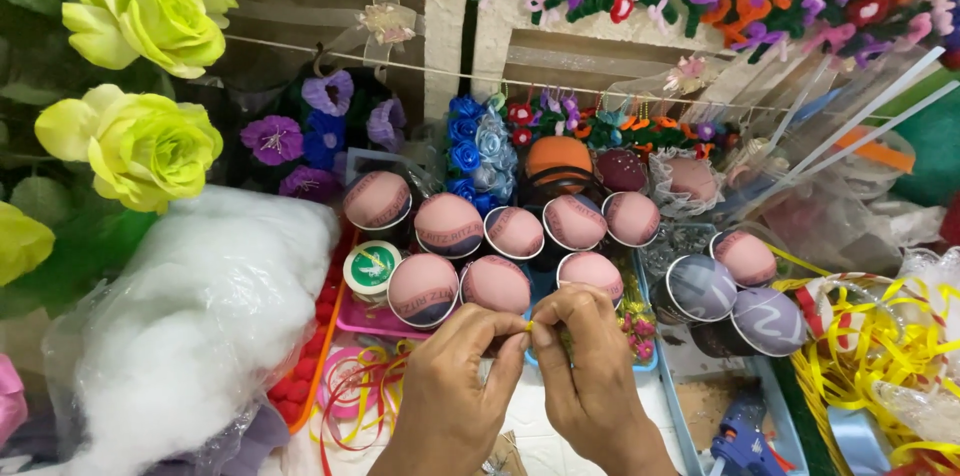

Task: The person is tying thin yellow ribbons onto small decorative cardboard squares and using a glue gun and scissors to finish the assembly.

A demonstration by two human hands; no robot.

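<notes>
- Your left hand [450,386] and right hand [590,376] meet fingertip to fingertip, both pinching a tiny yellow piece [529,327].
- Pink round spools [495,281] sit just beyond them.
- Blue glue gun [742,436] lies to the right.

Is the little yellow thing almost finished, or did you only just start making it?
Done: nothing finished shows near the hands. In hand: the left hand and right hand pinch a tiny yellow piece between fingertips; its shape is too small to tell. Left: loose yellow ribbon and the blue glue gun lie untouched.
</notes>
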